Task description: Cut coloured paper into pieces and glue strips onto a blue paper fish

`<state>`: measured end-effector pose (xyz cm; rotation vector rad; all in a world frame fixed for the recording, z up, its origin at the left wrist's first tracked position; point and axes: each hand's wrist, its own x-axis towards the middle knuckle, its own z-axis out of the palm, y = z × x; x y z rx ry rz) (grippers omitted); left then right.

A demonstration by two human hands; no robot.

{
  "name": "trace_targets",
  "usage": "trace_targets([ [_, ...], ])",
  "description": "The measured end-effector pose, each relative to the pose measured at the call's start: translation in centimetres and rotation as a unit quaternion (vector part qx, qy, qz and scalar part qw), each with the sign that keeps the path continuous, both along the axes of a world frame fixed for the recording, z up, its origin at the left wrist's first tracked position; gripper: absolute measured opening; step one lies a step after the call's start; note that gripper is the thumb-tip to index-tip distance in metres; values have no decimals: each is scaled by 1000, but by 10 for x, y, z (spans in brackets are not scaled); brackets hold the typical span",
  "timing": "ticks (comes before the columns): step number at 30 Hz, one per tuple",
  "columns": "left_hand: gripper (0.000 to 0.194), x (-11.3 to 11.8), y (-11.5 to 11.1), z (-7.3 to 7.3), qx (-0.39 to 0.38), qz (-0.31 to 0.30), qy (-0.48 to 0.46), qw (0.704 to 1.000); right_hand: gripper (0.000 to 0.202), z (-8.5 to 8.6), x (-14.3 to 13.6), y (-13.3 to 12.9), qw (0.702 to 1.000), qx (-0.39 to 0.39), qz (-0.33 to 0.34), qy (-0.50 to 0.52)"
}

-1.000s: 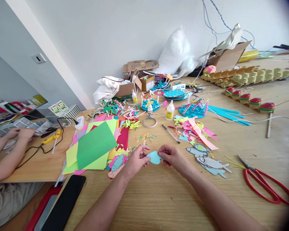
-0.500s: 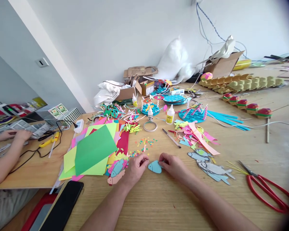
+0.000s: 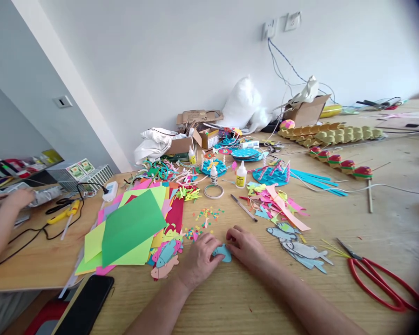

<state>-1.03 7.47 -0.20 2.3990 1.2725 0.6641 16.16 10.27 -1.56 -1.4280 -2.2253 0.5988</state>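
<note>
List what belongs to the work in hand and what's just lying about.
Probably in the work:
- blue paper fish, at the left hand and right hand
- cut-out fish on the right
- red-handled scissors
- coloured sheets

Seemingly just lying about:
- black phone
- egg cartons
- yellow glue gun

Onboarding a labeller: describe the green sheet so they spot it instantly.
On the wooden table, to the left of the left hand, spreads a pile of coloured paper. The green sheet lies slanted on top, a deeper green than the lime sheets under it.
</note>
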Motion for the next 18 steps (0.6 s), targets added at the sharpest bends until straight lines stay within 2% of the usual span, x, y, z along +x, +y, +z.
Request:
trace_targets([
  [4, 18, 1, 1, -6, -3, -6, 4, 1000, 10, 2, -1, -1, 999, 43, -20, 23],
  [11, 15, 3, 2, -11, 14, -10, -17, 1000, 12, 18, 4, -2, 984, 151, -57, 80],
  [18, 10, 2, 1, -5, 46, -10, -9, 999, 16, 13, 2, 1, 971, 212, -56, 98],
])
